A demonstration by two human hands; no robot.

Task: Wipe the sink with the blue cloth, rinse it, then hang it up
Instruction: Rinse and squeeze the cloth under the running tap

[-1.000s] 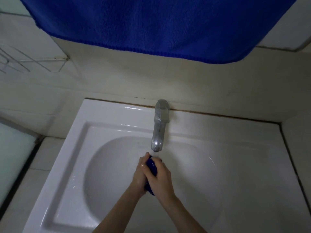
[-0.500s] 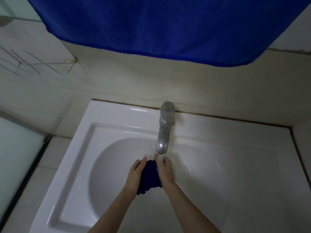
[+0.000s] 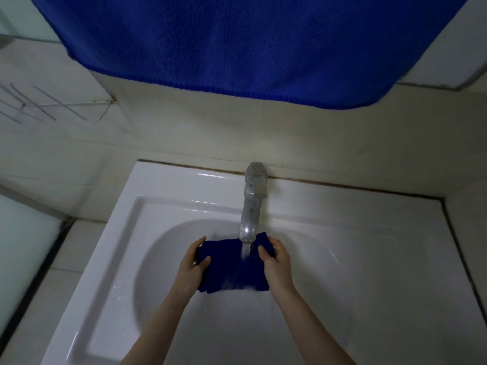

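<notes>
A small dark blue cloth (image 3: 232, 264) is spread out under the metal tap (image 3: 251, 206), and a stream of water falls from the spout onto it. My left hand (image 3: 192, 267) grips the cloth's left edge with thumb on top. My right hand (image 3: 276, 262) grips its right edge the same way. Both hands hold the cloth over the bowl of the white sink (image 3: 126, 233).
A large blue towel (image 3: 237, 43) hangs overhead against the tiled wall. A wire rack (image 3: 52, 106) is fixed to the wall at the left. A frosted glass panel (image 3: 23, 238) stands left of the sink.
The cloth was bunched between my two hands close together; now my hands have moved apart and stretched it open under the running tap.
</notes>
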